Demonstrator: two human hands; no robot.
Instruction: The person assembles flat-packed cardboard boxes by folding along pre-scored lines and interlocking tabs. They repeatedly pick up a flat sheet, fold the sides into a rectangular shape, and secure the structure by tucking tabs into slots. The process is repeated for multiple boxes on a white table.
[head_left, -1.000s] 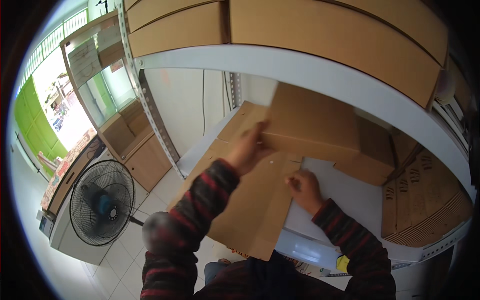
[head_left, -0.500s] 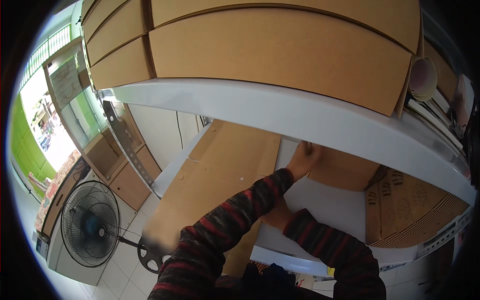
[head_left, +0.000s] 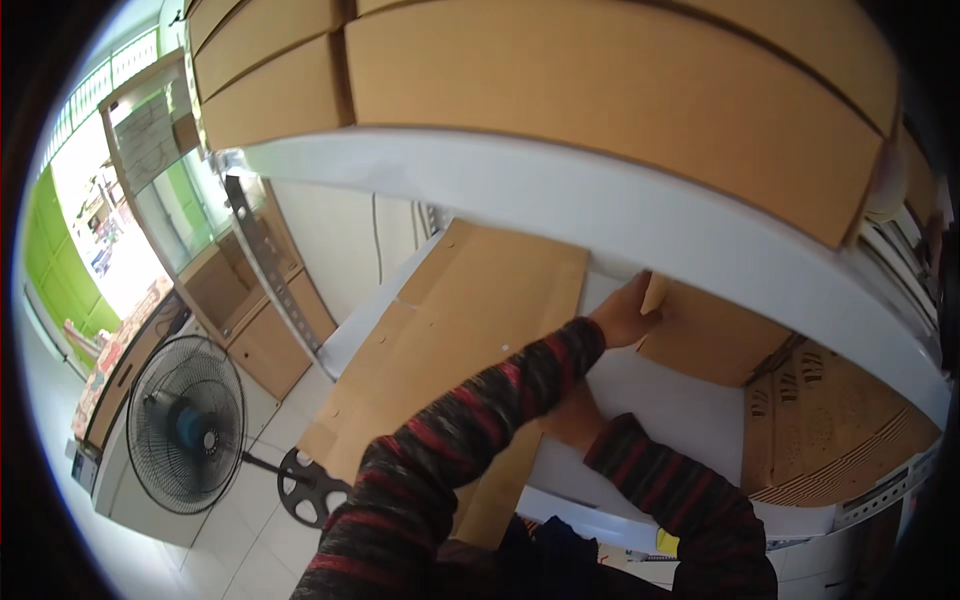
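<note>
My left hand (head_left: 630, 312) reaches across to the right, under the upper shelf. Its fingers are closed on the edge of a brown cardboard box (head_left: 715, 335), where a small upright flap shows beside them. Beneath my left forearm lies my right hand (head_left: 572, 415), low over the white shelf surface; the forearm covers its fingers, so what they hold or touch cannot be made out. A long flat cardboard sheet (head_left: 470, 310) with a few small round marks extends under my left arm.
Stacked flat cardboard (head_left: 830, 430) with dark printing lies at the right. Large brown boxes (head_left: 600, 90) stand on the upper shelf, whose white edge (head_left: 560, 185) crosses above my hands. A standing fan (head_left: 187, 425) is at the left, near a glass-fronted cabinet (head_left: 190, 230).
The whole view has shifted and tilted slightly. A small flap of the cardboard box now shows beside my left hand. My right hand stays beneath the left forearm.
</note>
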